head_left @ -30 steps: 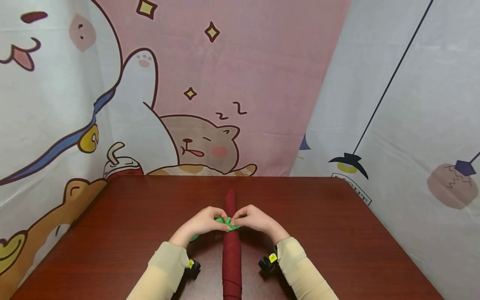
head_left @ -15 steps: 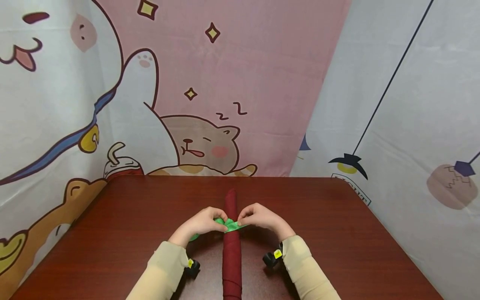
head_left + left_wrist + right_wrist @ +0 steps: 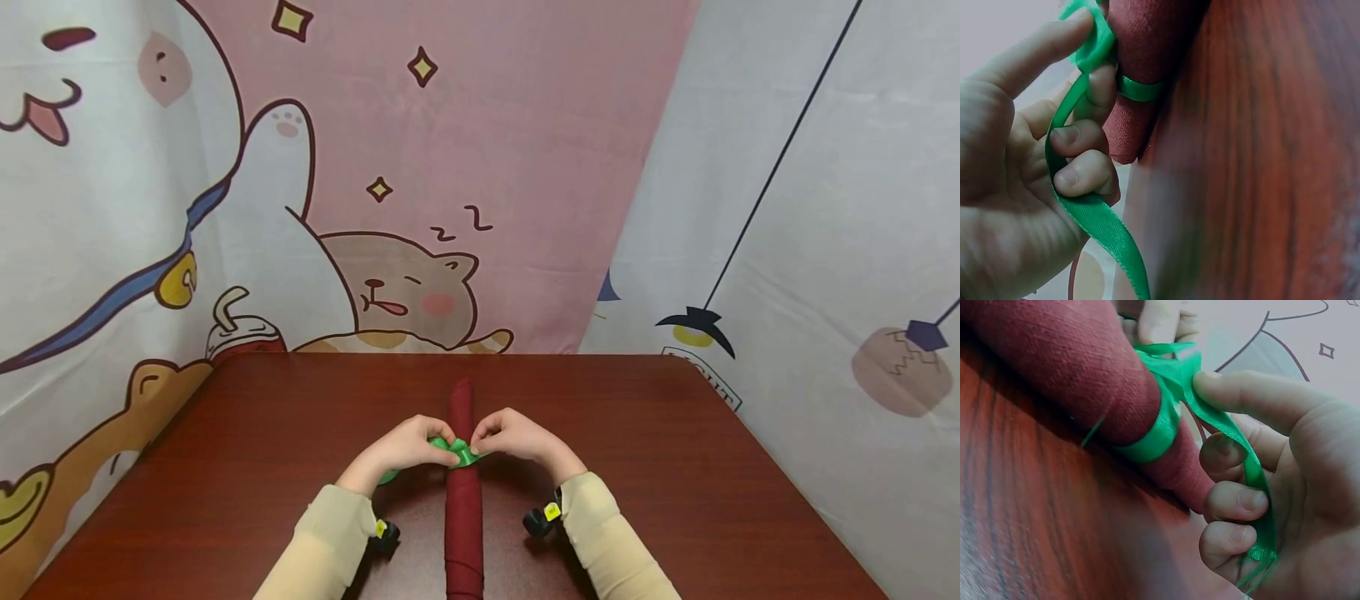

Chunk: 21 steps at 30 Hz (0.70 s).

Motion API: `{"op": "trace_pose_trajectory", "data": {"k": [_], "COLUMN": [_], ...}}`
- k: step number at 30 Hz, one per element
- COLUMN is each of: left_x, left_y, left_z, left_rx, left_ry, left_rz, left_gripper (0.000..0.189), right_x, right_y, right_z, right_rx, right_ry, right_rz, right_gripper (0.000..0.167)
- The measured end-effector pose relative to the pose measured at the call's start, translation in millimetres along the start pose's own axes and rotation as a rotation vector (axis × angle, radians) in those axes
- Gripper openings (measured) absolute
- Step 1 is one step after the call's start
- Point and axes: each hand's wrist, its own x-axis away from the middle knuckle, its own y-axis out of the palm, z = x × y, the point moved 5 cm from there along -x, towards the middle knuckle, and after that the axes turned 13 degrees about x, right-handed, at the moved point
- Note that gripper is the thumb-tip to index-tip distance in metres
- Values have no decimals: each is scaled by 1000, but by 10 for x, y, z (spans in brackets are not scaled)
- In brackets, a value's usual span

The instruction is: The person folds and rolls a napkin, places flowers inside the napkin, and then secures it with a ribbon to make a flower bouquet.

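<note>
A dark red rolled cloth lies lengthwise on the table, with a green satin ribbon wrapped round it. My left hand pinches a loop of the ribbon between thumb and index finger on top of the roll; in the left wrist view a tail of ribbon runs through the curled fingers and hangs down. On the other side, my right hand pinches the other end with thumb and forefinger. That end passes behind the curled fingers to a frayed tip, shown in the right wrist view.
The brown wooden table extends around the roll on both sides. Behind it hangs a cartoon-printed curtain. A small black camera sits at each wrist, such as the right wrist camera.
My right hand moved a little right, drawing the ribbon out, then came slightly back left. The left hand has stayed nearly in place, and the ribbon over the roll has changed shape.
</note>
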Motion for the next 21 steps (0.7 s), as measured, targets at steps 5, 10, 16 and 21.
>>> {"op": "trace_pose_trajectory", "data": {"k": [5,10,16,21], "left_x": [10,17,18,13], "left_y": [0,5,6,3], "left_z": [13,14,41,33], "left_rx": [4,20,5,-13], "left_ry": [4,3,12,6], "left_rz": [-3,-13,7,11], "left_gripper": [18,19,21,23], "right_x": [-16,-17,24,66], "right_y": [40,40,9,-27], "right_z": [-25,-23,-142,-263], "right_rx": [-8,10,25,39], "right_ry": [-13,5,1,10], "right_rz": [3,40,57,56], "right_gripper": [10,7,8,9]}}
